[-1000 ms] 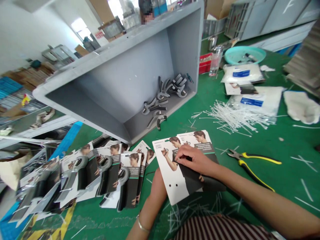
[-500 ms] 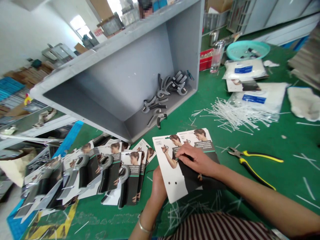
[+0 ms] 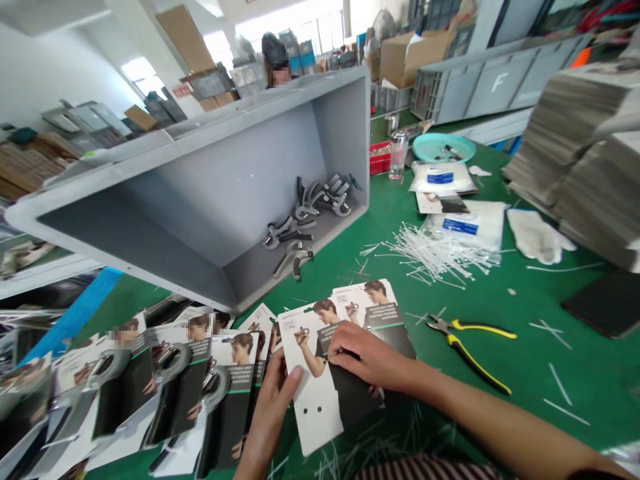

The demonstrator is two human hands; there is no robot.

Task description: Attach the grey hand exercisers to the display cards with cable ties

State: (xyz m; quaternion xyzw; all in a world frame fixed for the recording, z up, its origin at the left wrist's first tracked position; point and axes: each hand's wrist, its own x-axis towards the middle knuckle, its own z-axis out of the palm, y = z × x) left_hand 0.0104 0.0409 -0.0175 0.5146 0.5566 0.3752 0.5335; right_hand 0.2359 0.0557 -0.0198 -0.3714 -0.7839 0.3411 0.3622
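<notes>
A white and black packaging card (image 3: 317, 393) with punched holes is tilted up in front of me. My left hand (image 3: 273, 400) grips its left edge, thumb on the printed front and the other fingers partly hidden at the edge. Over the card's middle, my right hand (image 3: 370, 357) has its fingers bent and pinched together near the printed arm; what sits between the fingertips is hidden. Behind it, to the right, more cards (image 3: 377, 300) show. Several carded hand grip strengtheners (image 3: 215, 400) lie overlapping on my left.
A tipped grey crate (image 3: 270, 153) holds loose hand grips (image 3: 305, 207). Yellow-handled cutting pliers (image 3: 483, 327) lie at right, beyond them white cable ties (image 3: 440, 253), bags (image 3: 480, 223), a glove (image 3: 537, 233), a dark phone-like slab (image 3: 605, 303) and stacked cards (image 3: 555, 147). Another person (image 3: 276, 60) is behind the crate.
My left hand has come out from behind the card, and its thumb now presses the front left edge. The right hand stays on the card. The view has shifted up and right.
</notes>
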